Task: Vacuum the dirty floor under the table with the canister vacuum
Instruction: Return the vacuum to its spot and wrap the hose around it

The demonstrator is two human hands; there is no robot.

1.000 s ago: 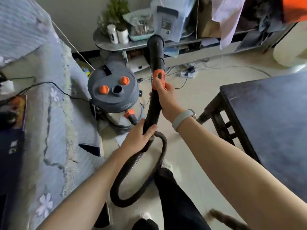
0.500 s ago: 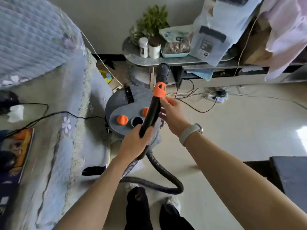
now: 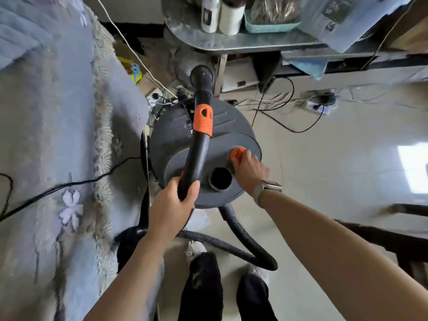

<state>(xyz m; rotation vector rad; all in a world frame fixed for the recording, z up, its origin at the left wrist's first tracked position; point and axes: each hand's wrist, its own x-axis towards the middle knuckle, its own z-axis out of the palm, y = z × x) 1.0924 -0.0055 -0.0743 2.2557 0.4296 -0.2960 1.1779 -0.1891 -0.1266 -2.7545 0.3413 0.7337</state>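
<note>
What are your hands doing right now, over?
Left hand grips the vacuum wand. Right hand on the orange knob atop the canister. Hose looped by feet.

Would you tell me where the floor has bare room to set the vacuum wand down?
The tiled floor right of the canister vacuum, between the power strip and the dark table, is bare. Behind the canister, cables crowd the floor; the hose loops beside the feet.

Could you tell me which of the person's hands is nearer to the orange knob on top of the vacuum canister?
The right hand: its fingers touch the orange knob on the canister lid. The left hand is farther away, across the lid, gripping the black wand.
</note>
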